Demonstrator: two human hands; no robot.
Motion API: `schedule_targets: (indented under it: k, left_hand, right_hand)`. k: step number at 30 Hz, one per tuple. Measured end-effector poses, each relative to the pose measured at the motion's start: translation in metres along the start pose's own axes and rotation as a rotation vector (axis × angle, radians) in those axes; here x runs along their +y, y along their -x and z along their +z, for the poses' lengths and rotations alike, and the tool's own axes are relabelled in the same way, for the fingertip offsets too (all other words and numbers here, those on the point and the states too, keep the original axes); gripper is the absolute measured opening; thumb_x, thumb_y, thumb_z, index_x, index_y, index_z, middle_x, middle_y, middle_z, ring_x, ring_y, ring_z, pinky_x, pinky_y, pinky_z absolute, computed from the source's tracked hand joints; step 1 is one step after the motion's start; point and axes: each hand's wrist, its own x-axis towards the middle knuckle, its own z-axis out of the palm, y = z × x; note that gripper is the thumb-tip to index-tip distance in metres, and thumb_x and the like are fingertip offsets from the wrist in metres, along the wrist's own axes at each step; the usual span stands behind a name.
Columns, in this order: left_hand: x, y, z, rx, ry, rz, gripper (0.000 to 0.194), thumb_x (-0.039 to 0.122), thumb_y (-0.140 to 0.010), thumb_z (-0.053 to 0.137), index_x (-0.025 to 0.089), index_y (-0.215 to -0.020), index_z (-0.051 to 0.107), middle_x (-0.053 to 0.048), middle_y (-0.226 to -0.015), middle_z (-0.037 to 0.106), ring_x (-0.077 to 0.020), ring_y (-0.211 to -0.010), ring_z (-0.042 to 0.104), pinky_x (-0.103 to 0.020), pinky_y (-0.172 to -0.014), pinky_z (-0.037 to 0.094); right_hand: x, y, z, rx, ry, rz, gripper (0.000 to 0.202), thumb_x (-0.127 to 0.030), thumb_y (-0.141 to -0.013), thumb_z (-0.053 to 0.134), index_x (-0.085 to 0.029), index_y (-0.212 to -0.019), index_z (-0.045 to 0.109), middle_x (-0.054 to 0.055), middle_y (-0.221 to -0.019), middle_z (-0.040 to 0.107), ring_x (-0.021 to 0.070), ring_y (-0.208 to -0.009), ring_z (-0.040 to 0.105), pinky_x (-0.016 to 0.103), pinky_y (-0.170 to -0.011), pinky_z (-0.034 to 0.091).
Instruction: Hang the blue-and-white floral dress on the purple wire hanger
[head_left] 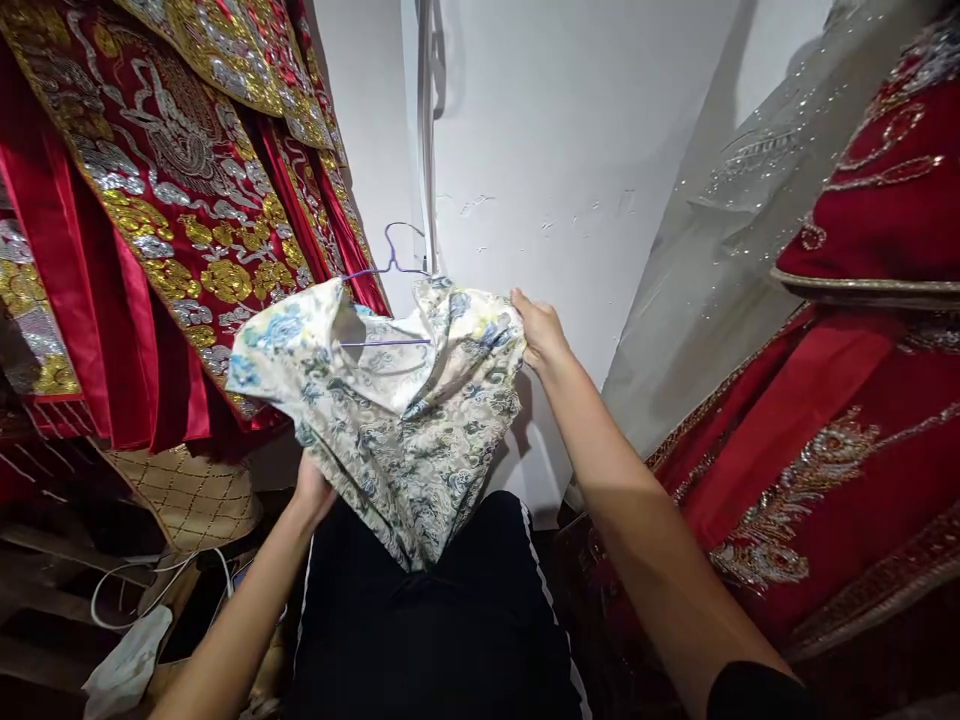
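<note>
Floral garment (457, 440): off-white fabric, crinkled blue, green and yellow pattern, body narrowing to a point at the bottom. Located in front of the white wall (540, 120), above the dark trousers (442, 640), on a thin purple wire hanger (391, 262); shoulders lie along the hanger's two sloping ends, its lower bar crossing the open V neckline. Right hand (544, 332): fingers closed on the sleeve edge. Left hand (313, 488): at the garment's lower side edge, fingers hidden behind cloth; closure cannot be told. Beside: glossy red robe (180, 140), gold and silver sequins.
</note>
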Motion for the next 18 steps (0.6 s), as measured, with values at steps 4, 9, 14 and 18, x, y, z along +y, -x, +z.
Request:
schedule_targets:
  k: [4,9,14,18]
  left_hand:
    - [-0.028,0.013,0.020,0.217,0.143,0.031,0.063,0.077,-0.080,0.048,0.032,-0.120,0.066,-0.004,-0.116,0.073,-0.0306,-0.131,0.055,-0.044,-0.105,0.050]
    - [-0.051,0.029,0.047,0.261,0.107,-0.042,0.048,0.054,-0.079,0.072,0.026,-0.118,0.066,-0.005,-0.130,0.067,-0.0312,-0.133,0.053,-0.046,-0.116,0.040]
    - [-0.067,0.037,0.059,0.297,0.165,-0.093,0.045,0.054,-0.086,0.065,0.028,-0.123,0.064,-0.005,-0.134,0.065,-0.0283,-0.139,0.048,-0.041,-0.116,0.039]
    - [-0.064,0.042,0.057,0.244,0.202,-0.150,0.049,0.055,-0.085,0.067,0.029,-0.126,0.062,-0.006,-0.135,0.064,-0.0286,-0.139,0.047,-0.041,-0.114,0.042]
  right_hand:
    - [0.011,0.022,-0.041,0.103,0.094,-0.068,0.055,-0.075,-0.065,0.070,-0.024,-0.064,0.052,0.002,-0.051,0.057,0.0272,-0.068,0.068,0.037,-0.061,0.056]
    - [0.035,0.072,-0.078,0.143,0.273,-0.144,0.053,-0.072,-0.077,0.060,-0.019,-0.085,0.064,0.008,-0.079,0.069,0.0270,-0.091,0.069,0.036,-0.076,0.055]
    - [0.081,0.154,-0.062,0.688,0.380,-0.284,0.039,-0.058,-0.091,0.044,-0.025,-0.107,0.058,0.010,-0.104,0.062,0.0264,-0.103,0.061,0.040,-0.083,0.051]
    - [0.125,0.208,-0.017,-0.108,0.408,0.079,0.034,-0.058,-0.089,0.050,-0.025,-0.086,0.060,0.005,-0.079,0.059,0.0238,-0.073,0.057,0.037,-0.068,0.048]
